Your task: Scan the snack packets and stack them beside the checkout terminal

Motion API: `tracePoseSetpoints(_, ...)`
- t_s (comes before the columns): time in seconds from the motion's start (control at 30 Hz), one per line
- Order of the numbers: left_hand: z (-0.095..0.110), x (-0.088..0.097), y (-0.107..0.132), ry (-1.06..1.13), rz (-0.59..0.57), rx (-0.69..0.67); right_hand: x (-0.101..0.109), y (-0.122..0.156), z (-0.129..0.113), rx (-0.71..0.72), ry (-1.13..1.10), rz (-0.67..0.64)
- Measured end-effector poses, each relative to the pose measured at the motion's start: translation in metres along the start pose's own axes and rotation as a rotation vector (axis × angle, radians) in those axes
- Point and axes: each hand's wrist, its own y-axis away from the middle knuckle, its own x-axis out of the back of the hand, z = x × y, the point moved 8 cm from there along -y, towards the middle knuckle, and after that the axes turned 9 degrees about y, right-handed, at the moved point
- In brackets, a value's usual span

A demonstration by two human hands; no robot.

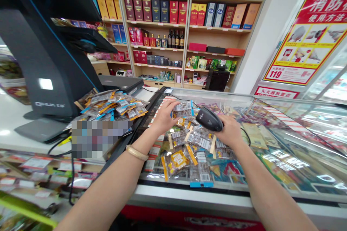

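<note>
My right hand (230, 130) is wrapped round a black handheld barcode scanner (209, 118), its head pointing left. Between the fingers of my left hand (166, 115) is a small clear snack packet (183, 109) with a blue edge, its printed label facing up toward the scanner. Under both hands, several more snack packets (200, 138) lie loosely on the glass counter. Nearest to me are an orange-edged packet (177, 160) and a blue-edged packet (201, 169). A bracelet (137, 152) circles my left wrist.
A heap of similar packets (116, 104) sits left beside the dark point-of-sale terminal (62, 65). The glass display counter (271, 187) extends to the right. Shelves (159, 23) of boxes and bottles stand behind. The scanner's cable (245, 135) curves by my right hand. A red sign (309, 39) hangs at right.
</note>
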Motion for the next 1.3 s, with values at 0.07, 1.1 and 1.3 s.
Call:
tracePoseSetpoints(0.07, 0.002, -0.001, 0.0, -0.015, -0.024, -0.013, 0.001, 0.0, -0.001, 0.002, -0.003, 0.001)
tracePoseSetpoints(1.1, -0.102, 0.222, 0.009, -0.72, 0.225, 0.863, -0.002, 0.0, 0.005, -0.021, -0.026, 0.055)
tracePoseSetpoints(1.3, -0.053, 0.144, 0.008, -0.537, 0.013, 0.533, -0.003, -0.001, 0.006, -0.042, -0.039, 0.049)
